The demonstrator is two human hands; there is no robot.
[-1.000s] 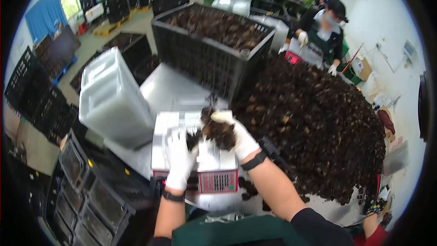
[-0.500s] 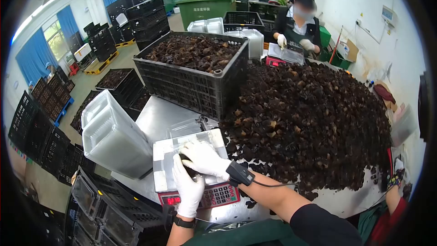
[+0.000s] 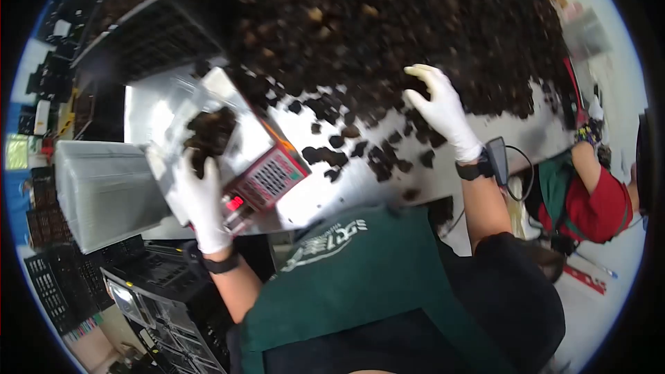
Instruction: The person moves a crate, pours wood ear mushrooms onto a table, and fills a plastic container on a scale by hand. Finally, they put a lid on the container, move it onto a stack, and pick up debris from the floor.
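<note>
one stack of nested clear containers (image 3: 111, 197) stands at the left, its layers too blended to count. beyond it is one big black crate (image 3: 149, 38) with dark pieces inside. next comes the gloved left hand (image 3: 199, 197), at the near edge of one dark clump (image 3: 213, 131); whether its grip is closed on the clump, i cannot tell. the clump sits over one scale (image 3: 267, 183), whose keypad and red lit digits are too blurred to read. one green apron (image 3: 346, 263) carries white writing, also illegible. on the tabletop (image 3: 305, 201) many loose pieces (image 3: 381, 163) lie scattered, uncountable, before one large dark pile (image 3: 415, 21). the gloved right hand (image 3: 447, 114) is at the pile's edge, its grip open and bare, fingers apart. farthest right, one other person (image 3: 596, 201) wears red sleeves.
</note>
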